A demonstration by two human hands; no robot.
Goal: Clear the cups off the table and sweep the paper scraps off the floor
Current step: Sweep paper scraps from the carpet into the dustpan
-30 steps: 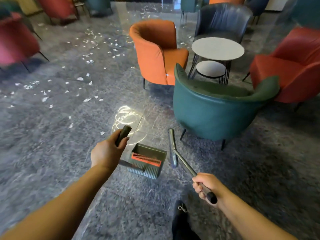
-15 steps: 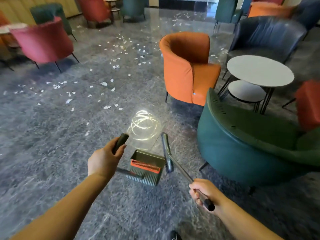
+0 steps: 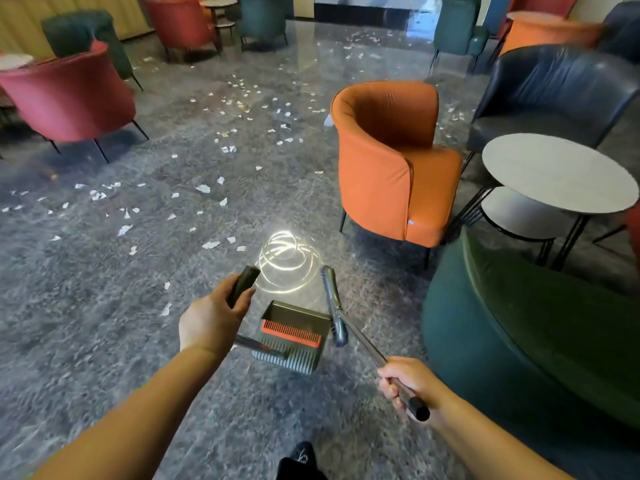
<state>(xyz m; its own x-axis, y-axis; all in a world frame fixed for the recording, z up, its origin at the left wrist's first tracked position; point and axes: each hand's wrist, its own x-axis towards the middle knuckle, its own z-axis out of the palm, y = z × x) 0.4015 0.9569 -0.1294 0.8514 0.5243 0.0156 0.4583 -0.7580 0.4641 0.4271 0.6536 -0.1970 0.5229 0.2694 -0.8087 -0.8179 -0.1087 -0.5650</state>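
Hard to make out: the broom (image 3: 333, 303) head, a blurred grey bar seen end-on just right of the dustpan (image 3: 293, 336), bristles not distinguishable. Cut off at the right edge: the green chair (image 3: 540, 327) and a sliver of a red one beyond the round bench (image 3: 557, 171). Partly hidden under that bench: a smaller round bench (image 3: 516, 211). Nothing visible on either top. Only a toe of a dark shoe (image 3: 301, 459) at the bottom edge, below the dustpan.

Dustpan: open grey bin with an orange comb strip across its mouth, inside dark, no scraps discernible in it. Hanging above the grey floor (image 3: 86, 323) from a long handle.

Left hand (image 3: 211, 320), left of the dustpan, wrapped round the dark grip of that handle. Right hand (image 3: 408, 386), down and right of the dustpan, clenched on the broom's metal pole near its black end cap.

Paper scraps (image 3: 204, 188) strewn over the floor beyond and left of the dustpan, thickest far ahead, nearest ones just left of it. Orange chair (image 3: 388, 161) beyond the dustpan to the right; bright ring-shaped light reflection (image 3: 285, 261) directly beyond it.
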